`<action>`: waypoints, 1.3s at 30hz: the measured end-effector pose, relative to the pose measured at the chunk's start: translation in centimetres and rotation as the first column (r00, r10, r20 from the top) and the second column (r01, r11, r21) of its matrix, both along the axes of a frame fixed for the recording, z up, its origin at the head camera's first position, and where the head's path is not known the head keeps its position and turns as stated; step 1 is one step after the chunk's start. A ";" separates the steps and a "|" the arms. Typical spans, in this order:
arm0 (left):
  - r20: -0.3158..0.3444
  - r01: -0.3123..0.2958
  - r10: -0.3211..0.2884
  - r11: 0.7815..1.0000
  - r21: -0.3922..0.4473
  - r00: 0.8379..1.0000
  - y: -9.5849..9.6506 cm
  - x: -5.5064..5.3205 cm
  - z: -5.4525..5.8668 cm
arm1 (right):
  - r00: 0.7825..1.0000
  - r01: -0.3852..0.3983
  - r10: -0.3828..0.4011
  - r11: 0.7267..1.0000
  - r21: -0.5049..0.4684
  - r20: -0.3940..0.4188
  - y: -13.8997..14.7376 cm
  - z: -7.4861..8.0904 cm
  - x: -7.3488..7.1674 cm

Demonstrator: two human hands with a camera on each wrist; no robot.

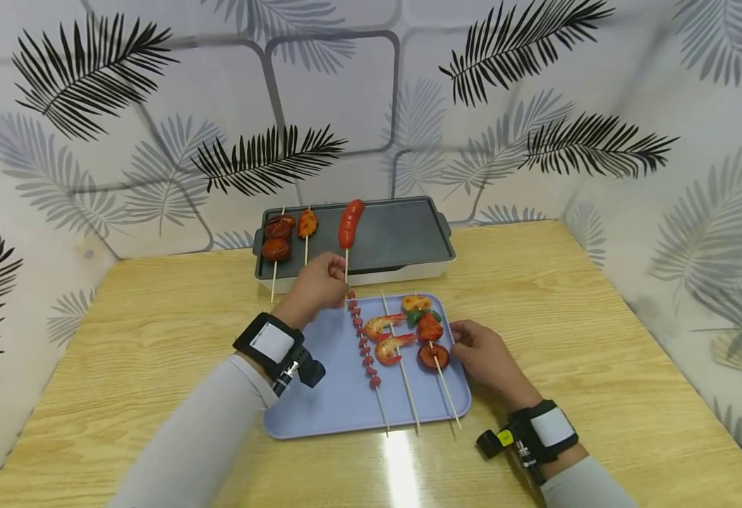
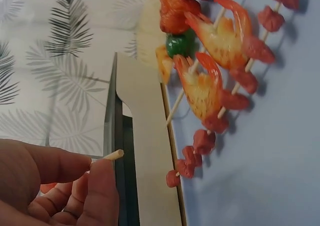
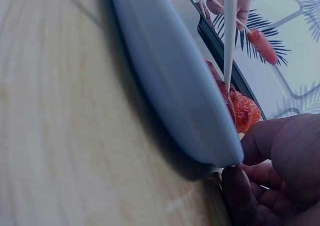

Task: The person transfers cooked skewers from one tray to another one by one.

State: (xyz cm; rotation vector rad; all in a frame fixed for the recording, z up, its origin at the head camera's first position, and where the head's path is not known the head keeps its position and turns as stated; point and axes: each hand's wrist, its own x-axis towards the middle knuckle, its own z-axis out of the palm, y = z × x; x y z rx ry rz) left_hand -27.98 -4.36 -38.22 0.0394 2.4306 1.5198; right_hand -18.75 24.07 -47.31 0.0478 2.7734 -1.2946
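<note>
Between thumb and fingers, my left hand (image 1: 320, 281) pinches the wooden stick of a sausage skewer (image 1: 350, 224). The red, scored sausage points up and overlaps the grill plate (image 1: 396, 229) in the head view. In the left wrist view the stick's end (image 2: 114, 156) pokes out past the thumb. My right hand (image 1: 482, 349) grips the right rim of a lavender tray (image 1: 320, 409), thumb above and fingers below. On that tray lie a skewer of small red meat pieces (image 1: 365, 346), a shrimp skewer (image 1: 384, 351) and a mixed skewer (image 1: 430, 327) with a mushroom and green pepper.
Two more skewers lie at the grill plate's left end: one with brown, glazed pieces (image 1: 276, 248), another with a single orange-brown piece (image 1: 307, 224). The grill stands at the back of the wooden table (image 1: 155, 339), before a leaf-patterned wall covering (image 1: 333, 92).
</note>
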 end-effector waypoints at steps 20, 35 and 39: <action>-0.082 -0.103 0.109 0.992 0.076 0.991 -1.2 4.7 -1.5 | 1.000 0.001 -0.001 1.000 -0.007 0.000 -0.4 -0.2 0.0; -0.120 -0.146 0.145 0.989 0.001 0.982 -1.3 8.8 -0.1 | 1.000 0.006 -0.006 1.000 -0.011 0.004 -0.4 0.1 0.0; -0.131 -0.142 0.133 0.988 -0.063 0.982 -1.5 9.7 0.2 | 1.000 0.009 -0.009 1.000 -0.012 0.021 -0.4 0.2 0.0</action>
